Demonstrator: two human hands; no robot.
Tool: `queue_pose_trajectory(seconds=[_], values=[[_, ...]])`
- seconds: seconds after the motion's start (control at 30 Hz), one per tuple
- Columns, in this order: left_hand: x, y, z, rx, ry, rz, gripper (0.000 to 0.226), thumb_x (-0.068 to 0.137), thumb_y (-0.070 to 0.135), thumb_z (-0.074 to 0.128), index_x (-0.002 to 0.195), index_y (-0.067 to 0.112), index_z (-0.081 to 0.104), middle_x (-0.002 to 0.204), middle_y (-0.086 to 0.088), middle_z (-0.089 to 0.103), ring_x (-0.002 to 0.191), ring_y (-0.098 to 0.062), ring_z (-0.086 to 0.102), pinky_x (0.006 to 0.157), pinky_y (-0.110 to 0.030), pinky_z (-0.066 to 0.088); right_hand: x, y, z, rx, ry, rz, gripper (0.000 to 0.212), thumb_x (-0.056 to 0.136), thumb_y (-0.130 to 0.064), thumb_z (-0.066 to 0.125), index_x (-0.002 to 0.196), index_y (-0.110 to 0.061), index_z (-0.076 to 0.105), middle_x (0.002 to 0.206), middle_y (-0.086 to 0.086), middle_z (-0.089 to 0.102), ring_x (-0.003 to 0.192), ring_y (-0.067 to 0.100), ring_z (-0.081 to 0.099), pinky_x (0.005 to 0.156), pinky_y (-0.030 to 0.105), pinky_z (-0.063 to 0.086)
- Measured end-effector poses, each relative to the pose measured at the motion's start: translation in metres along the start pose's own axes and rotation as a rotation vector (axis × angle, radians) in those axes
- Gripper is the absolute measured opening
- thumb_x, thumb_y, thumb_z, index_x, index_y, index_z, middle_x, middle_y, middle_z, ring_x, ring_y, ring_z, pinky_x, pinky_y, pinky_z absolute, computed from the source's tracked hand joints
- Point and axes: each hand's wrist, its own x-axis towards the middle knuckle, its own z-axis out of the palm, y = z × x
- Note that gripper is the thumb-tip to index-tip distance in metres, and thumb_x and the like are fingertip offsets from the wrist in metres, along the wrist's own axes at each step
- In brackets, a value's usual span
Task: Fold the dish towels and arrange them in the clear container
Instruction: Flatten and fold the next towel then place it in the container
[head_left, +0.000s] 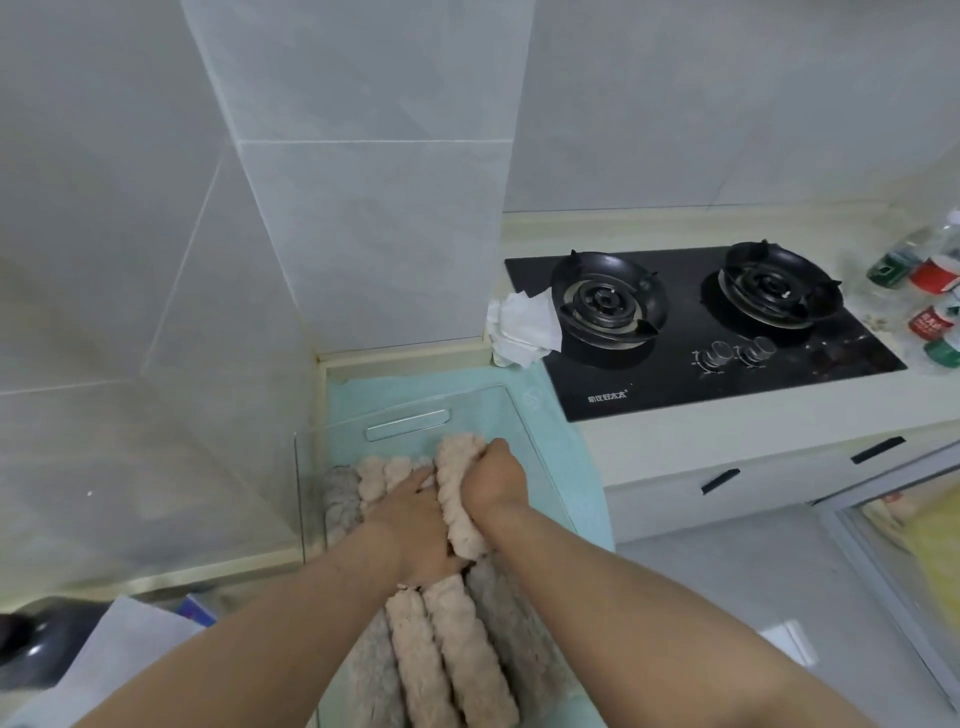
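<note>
A folded pink dish towel (457, 488) stands inside the clear container (410, 402), gripped by the curled right hand (493, 480). The left hand (415, 519) presses, fingers extended, on the pink towels (384, 473) beside a grey towel (343, 499). The container sits on a teal mat (561, 426) near the gas hob (701, 332).

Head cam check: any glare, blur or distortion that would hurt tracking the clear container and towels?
Head view: the light is soft and even, with no hard shadows. The clear container nearly vanishes, and only thin edge lines and its handle slot show. The wide angle bends the counter edge and tile seams. The bottles at the right border smear. The pink towel in the right hand looks soft but distinct.
</note>
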Motion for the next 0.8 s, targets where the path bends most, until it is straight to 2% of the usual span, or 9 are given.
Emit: queue_pose_trajectory(seconds=[0.03, 0.13, 0.2, 0.47, 0.53, 0.6, 0.67, 0.73, 0.8], values=[[0.001, -0.004, -0.001, 0.024, 0.004, 0.082, 0.074, 0.084, 0.066, 0.013, 0.151, 0.034, 0.020, 0.158, 0.008, 0.024, 0.148, -0.013, 0.010, 0.120, -0.039, -0.004, 0.005, 0.001, 0.003, -0.013, 0.003, -0.002, 0.023, 0.098, -0.016, 0.036, 0.112, -0.005, 0.050, 0.116, 0.014, 0.060, 0.104, 0.027, 0.057, 0.085, 0.030, 0.041], [-0.007, -0.003, -0.002, 0.030, -0.021, 0.062, 0.059, 0.090, 0.059, 0.024, 0.137, 0.033, 0.049, 0.144, 0.006, 0.046, 0.142, -0.014, 0.024, 0.119, -0.042, -0.005, 0.016, 0.002, 0.012, -0.013, -0.004, -0.012, 0.030, 0.098, -0.015, 0.025, 0.110, -0.004, 0.051, 0.115, 0.014, 0.059, 0.102, 0.028, 0.055, 0.091, 0.034, 0.043], [-0.013, -0.001, -0.013, 0.058, -0.080, 0.039, 0.052, 0.095, 0.054, 0.028, 0.123, 0.026, 0.062, 0.127, 0.000, 0.055, 0.132, -0.017, 0.035, 0.119, -0.043, -0.006, 0.022, 0.007, 0.021, -0.194, -0.024, -0.064, 0.027, 0.097, -0.009, 0.025, 0.112, -0.005, 0.047, 0.115, 0.017, 0.058, 0.105, 0.031, 0.056, 0.090, 0.038, 0.044], [-0.010, 0.002, -0.018, 0.044, -0.106, 0.040, 0.053, 0.094, 0.056, 0.026, 0.121, 0.027, 0.061, 0.128, 0.000, 0.053, 0.132, -0.017, 0.032, 0.119, -0.044, -0.007, 0.030, 0.013, 0.025, -0.484, -0.023, -0.202, 0.021, 0.098, -0.006, 0.032, 0.115, -0.005, 0.043, 0.120, 0.018, 0.050, 0.101, 0.033, 0.058, 0.078, 0.037, 0.043], [-0.010, 0.003, -0.015, 0.031, -0.104, 0.039, 0.053, 0.094, 0.054, 0.024, 0.124, 0.027, 0.059, 0.132, 0.001, 0.052, 0.134, -0.017, 0.031, 0.119, -0.045, -0.007, 0.025, 0.015, 0.024, -0.692, -0.042, -0.264, 0.026, 0.095, -0.005, 0.038, 0.117, -0.006, 0.052, 0.126, 0.015, 0.045, 0.107, 0.029, 0.053, 0.084, 0.033, 0.043], [-0.010, 0.003, -0.013, 0.018, -0.086, 0.041, 0.056, 0.094, 0.053, 0.023, 0.135, 0.028, 0.051, 0.142, 0.003, 0.047, 0.139, -0.016, 0.024, 0.118, -0.045, -0.014, 0.020, 0.014, 0.025, -0.842, -0.070, -0.307, 0.028, 0.092, -0.009, 0.042, 0.114, -0.009, 0.059, 0.124, 0.013, 0.054, 0.111, 0.028, 0.052, 0.089, 0.032, 0.041], [-0.009, 0.004, -0.015, 0.005, -0.078, 0.048, 0.056, 0.093, 0.051, 0.022, 0.140, 0.032, 0.045, 0.151, 0.005, 0.038, 0.144, -0.018, 0.017, 0.115, -0.044, -0.019, 0.016, 0.008, 0.021, -0.779, -0.121, -0.274, 0.028, 0.093, -0.011, 0.043, 0.112, -0.009, 0.063, 0.118, 0.010, 0.063, 0.111, 0.027, 0.057, 0.086, 0.032, 0.042], [-0.008, 0.005, -0.016, -0.007, -0.086, 0.069, 0.050, 0.093, 0.047, 0.024, 0.136, 0.036, 0.048, 0.152, 0.006, 0.036, 0.146, -0.021, 0.014, 0.115, -0.049, -0.017, 0.014, -0.002, 0.011, -0.574, -0.194, -0.187, 0.031, 0.095, -0.013, 0.040, 0.112, -0.006, 0.065, 0.116, 0.011, 0.065, 0.109, 0.028, 0.060, 0.081, 0.029, 0.042], [-0.006, 0.008, -0.017, 0.014, -0.110, 0.082, 0.048, 0.094, 0.047, 0.026, 0.136, 0.039, 0.048, 0.153, 0.004, 0.034, 0.146, -0.024, 0.013, 0.112, -0.054, -0.020, 0.012, -0.012, 0.000, -0.259, -0.235, -0.033, 0.030, 0.096, -0.015, 0.038, 0.113, -0.007, 0.062, 0.101, 0.009, 0.064, 0.092, 0.023, 0.062, 0.069, 0.022, 0.042]])
